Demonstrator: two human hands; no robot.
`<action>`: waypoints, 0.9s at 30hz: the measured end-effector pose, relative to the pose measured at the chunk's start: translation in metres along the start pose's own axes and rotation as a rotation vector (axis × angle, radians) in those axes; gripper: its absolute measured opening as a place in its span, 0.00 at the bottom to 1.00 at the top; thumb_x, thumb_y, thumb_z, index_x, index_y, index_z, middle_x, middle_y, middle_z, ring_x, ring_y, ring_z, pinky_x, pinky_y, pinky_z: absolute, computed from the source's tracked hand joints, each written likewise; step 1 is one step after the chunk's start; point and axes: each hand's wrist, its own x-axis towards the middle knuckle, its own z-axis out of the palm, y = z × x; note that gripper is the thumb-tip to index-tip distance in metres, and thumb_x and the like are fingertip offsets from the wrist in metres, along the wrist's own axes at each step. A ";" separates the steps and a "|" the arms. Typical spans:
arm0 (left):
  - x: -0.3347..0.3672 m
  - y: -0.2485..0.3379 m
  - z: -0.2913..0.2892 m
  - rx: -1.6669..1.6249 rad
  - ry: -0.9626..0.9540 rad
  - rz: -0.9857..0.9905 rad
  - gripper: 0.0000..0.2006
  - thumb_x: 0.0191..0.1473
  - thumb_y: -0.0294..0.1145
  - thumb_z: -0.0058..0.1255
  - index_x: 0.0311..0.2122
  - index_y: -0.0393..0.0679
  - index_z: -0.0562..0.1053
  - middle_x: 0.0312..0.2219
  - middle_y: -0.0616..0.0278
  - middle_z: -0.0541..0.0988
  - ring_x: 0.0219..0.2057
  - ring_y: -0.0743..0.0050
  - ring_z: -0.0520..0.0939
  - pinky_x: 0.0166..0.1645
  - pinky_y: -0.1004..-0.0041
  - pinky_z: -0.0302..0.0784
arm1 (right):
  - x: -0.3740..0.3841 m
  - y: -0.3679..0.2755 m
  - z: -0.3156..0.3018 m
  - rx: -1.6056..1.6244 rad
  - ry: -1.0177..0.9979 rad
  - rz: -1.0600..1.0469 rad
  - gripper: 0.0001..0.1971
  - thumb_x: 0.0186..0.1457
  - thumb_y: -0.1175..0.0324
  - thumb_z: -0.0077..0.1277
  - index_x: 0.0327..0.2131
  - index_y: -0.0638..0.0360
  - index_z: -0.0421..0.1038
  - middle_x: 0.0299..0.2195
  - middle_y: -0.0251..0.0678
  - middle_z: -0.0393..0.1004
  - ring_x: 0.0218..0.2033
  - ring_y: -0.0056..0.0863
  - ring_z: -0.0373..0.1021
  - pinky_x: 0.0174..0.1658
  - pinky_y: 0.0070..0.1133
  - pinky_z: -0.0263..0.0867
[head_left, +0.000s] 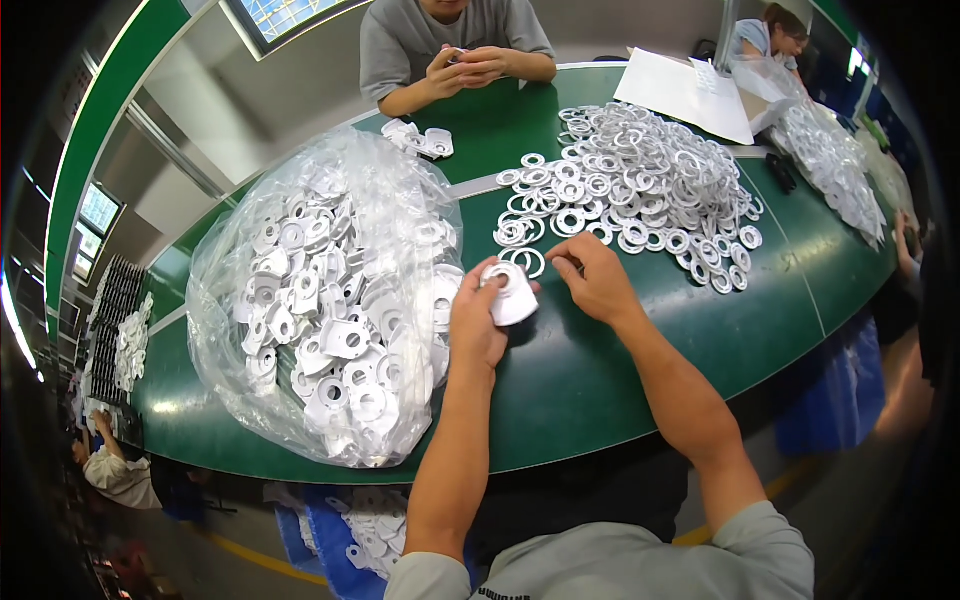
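My left hand (476, 322) holds a white plastic housing (516, 303) with a round collar and a hole, gripped between thumb and fingers above the green table. Just to its right is my right hand (600, 283), thumb and forefinger drawn together in a pinch; whatever they may hold is too small to make out. Close to those fingertips lie a few loose white rings (535, 263). They are at the near-left edge of a big heap of white rings (640, 170). Left of my left hand, a large clear plastic bag (215, 330) stands open, full of similar white housings (345, 340).
Across the green table (600, 400) a person in grey (455, 60) handles a small part, beside a few white pieces (420, 140). A white carton sheet (680, 95) and another clear bag (830, 150) lie at the far right. Blue bags (335, 545) sit below the table's front edge.
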 end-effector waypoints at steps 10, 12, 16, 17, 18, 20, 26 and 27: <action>-0.004 0.018 -0.001 -0.004 0.097 0.062 0.14 0.59 0.26 0.36 0.50 0.37 0.64 0.45 0.47 0.74 0.43 0.48 0.79 0.37 0.60 0.84 | 0.008 0.018 0.029 -0.313 -0.086 0.085 0.10 0.46 0.71 0.59 0.34 0.55 0.73 0.35 0.35 0.66 0.36 0.35 0.69 0.39 0.28 0.66; -0.004 0.015 -0.004 -0.005 0.063 0.068 0.14 0.59 0.26 0.37 0.49 0.37 0.64 0.44 0.48 0.75 0.41 0.50 0.80 0.35 0.61 0.83 | 0.007 0.018 0.028 -0.240 -0.027 0.074 0.10 0.47 0.71 0.59 0.36 0.56 0.73 0.35 0.36 0.67 0.36 0.36 0.69 0.38 0.28 0.66; -0.007 0.017 -0.006 0.019 0.069 0.074 0.12 0.60 0.28 0.40 0.48 0.39 0.64 0.39 0.51 0.77 0.37 0.56 0.82 0.32 0.64 0.83 | 0.009 0.024 0.040 -0.221 0.051 0.077 0.14 0.47 0.68 0.58 0.39 0.57 0.71 0.38 0.38 0.68 0.39 0.38 0.69 0.39 0.31 0.67; -0.006 0.016 -0.008 0.028 0.077 0.090 0.12 0.60 0.28 0.40 0.48 0.39 0.64 0.39 0.51 0.77 0.37 0.56 0.82 0.32 0.64 0.83 | 0.013 0.020 0.049 -0.298 0.049 0.050 0.14 0.47 0.67 0.59 0.38 0.56 0.72 0.40 0.39 0.68 0.41 0.39 0.69 0.39 0.32 0.67; -0.002 0.007 -0.008 0.016 0.035 0.086 0.12 0.60 0.30 0.40 0.48 0.40 0.65 0.39 0.51 0.78 0.36 0.56 0.83 0.31 0.65 0.82 | 0.011 0.023 0.046 -0.399 0.025 0.074 0.14 0.46 0.66 0.59 0.38 0.57 0.72 0.40 0.39 0.68 0.42 0.39 0.68 0.40 0.32 0.67; 0.000 0.001 -0.004 0.025 0.021 0.061 0.12 0.61 0.32 0.42 0.48 0.41 0.65 0.37 0.52 0.78 0.34 0.57 0.83 0.30 0.66 0.82 | 0.010 0.026 0.029 -0.331 -0.035 0.191 0.16 0.44 0.66 0.61 0.38 0.57 0.72 0.39 0.40 0.68 0.42 0.41 0.68 0.42 0.31 0.67; -0.002 0.009 -0.004 0.182 0.097 0.040 0.13 0.63 0.34 0.35 0.48 0.40 0.65 0.40 0.49 0.78 0.36 0.57 0.82 0.31 0.68 0.81 | 0.011 0.023 0.041 -0.320 0.065 0.113 0.26 0.45 0.67 0.61 0.49 0.56 0.66 0.42 0.43 0.68 0.43 0.44 0.68 0.44 0.33 0.65; -0.004 0.011 -0.003 0.187 0.096 0.045 0.13 0.64 0.34 0.35 0.48 0.40 0.65 0.40 0.48 0.77 0.36 0.57 0.82 0.31 0.69 0.81 | 0.011 0.016 0.040 -0.306 0.034 0.137 0.26 0.45 0.67 0.60 0.50 0.56 0.66 0.42 0.43 0.68 0.42 0.44 0.68 0.44 0.33 0.65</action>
